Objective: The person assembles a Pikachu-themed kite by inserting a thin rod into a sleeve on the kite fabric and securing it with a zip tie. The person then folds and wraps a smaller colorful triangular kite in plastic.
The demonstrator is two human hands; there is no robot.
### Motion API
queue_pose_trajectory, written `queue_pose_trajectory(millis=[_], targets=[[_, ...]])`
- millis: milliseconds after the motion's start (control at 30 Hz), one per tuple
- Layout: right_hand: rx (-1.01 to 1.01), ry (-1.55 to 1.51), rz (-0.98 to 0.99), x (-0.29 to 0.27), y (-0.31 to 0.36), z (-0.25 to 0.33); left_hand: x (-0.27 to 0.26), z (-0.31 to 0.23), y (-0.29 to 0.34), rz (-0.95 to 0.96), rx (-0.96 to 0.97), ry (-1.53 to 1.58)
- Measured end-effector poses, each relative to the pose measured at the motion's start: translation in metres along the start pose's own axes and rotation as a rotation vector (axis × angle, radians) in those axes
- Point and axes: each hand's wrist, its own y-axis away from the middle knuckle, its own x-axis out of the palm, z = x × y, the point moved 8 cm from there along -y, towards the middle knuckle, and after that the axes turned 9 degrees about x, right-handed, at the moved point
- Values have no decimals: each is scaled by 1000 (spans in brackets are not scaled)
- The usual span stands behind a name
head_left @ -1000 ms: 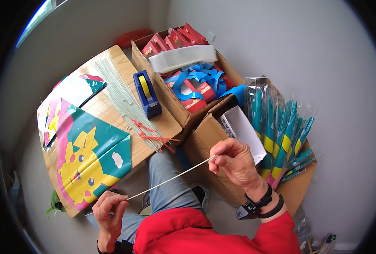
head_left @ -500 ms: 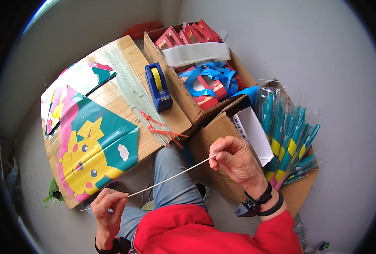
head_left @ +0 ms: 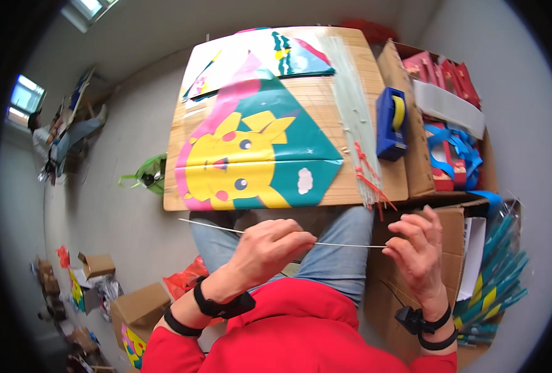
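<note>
A thin white rod [head_left: 347, 245] is held level above my knees, close to the table's near edge. My left hand [head_left: 266, 248] is closed around it left of its middle, and one end sticks out to the left. Thumb and fingertips of my right hand [head_left: 416, 245] pinch the rod's right end, the other fingers raised. Beyond my hands, a kite sheet [head_left: 310, 143] with a yellow cartoon face on teal and pink lies on the wooden table [head_left: 381, 180]. To its right is a bundle of similar thin rods [head_left: 350, 105] with red ties [head_left: 366, 168] at its near end.
A blue tape dispenser [head_left: 388, 133] stands at the table's right edge. Open cartons [head_left: 406, 137] on the right hold red boxes, blue ribbon and wrapped teal-yellow pieces [head_left: 496, 267]. More boxes [head_left: 139, 304] are on the left floor. Another person [head_left: 61, 137] is at the far left.
The view has swung left, bringing the floor and another person into sight. My left hand has moved along the rod closer to my right hand, which still pinches the end.
</note>
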Motion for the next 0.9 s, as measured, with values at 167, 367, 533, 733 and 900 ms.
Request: queue_pose_trajectory(millis=[167, 367, 533, 733, 900], targets=[[11, -455, 78, 89, -41, 41, 22, 26, 14, -57, -32, 24], [-73, -552, -20, 181, -105, 38, 6, 125, 40, -88, -115, -282], [34, -490, 10, 249, -134, 20, 4, 183, 47, -192, -193, -459], [113, -442, 69, 311, -152, 12, 45, 220, 84, -173, -327, -484], [148, -263, 56, 303, -145, -1, 61, 240, 96, -114, -381, -388]])
